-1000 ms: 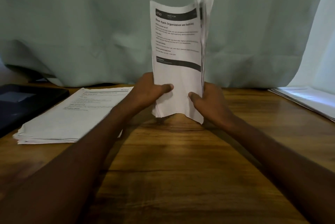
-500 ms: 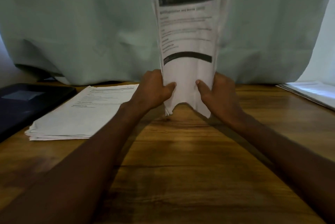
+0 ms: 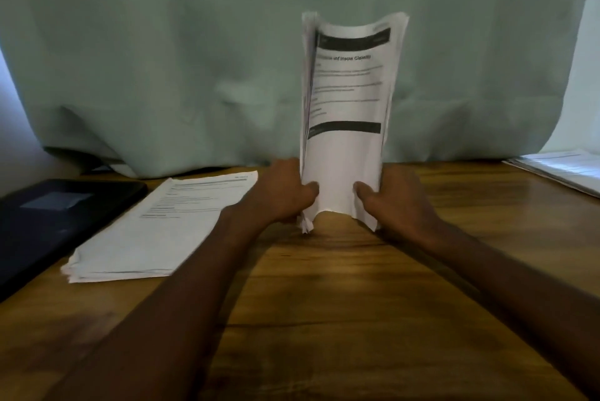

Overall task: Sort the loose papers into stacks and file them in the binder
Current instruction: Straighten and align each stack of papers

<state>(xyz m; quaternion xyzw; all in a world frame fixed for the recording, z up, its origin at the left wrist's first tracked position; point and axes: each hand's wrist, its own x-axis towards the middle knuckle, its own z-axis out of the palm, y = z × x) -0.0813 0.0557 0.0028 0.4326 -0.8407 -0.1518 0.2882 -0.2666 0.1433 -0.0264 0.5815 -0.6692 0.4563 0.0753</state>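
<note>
Both hands hold one bundle of papers (image 3: 345, 128) upright at 12 o'clock on the wooden table (image 3: 324, 303), its printed face toward the camera. The left hand (image 3: 279, 194) grips the bundle's lower left edge, thumb across the front and fingers hidden behind. The right hand (image 3: 394, 197) grips the lower right edge the same way. The bottom edge sits at or just above the tabletop; I cannot tell whether it touches. The sheets bow inward between the thumbs, and at the lower left corner a few page ends poke out unevenly.

The step in hand looks like squaring up this bundle, knocking its edges level so it counts as one neat stack. The sorting seems well along: a second stack of papers (image 3: 162, 225) lies flat at 9 o'clock, just beside the left forearm, and a third stack (image 3: 565, 168) lies at 2 o'clock by the table's right edge. A dark binder (image 3: 55, 215) lies closed at 9 o'clock, beyond the flat stack, and nothing appears filed in it yet.

The next move likely calls for a looser grip, so the pages can drop and settle evenly against the table, then laying the bundle flat in its own spot. The ragged left corner needs care, since squeezing tightly would keep those stray pages out of line
</note>
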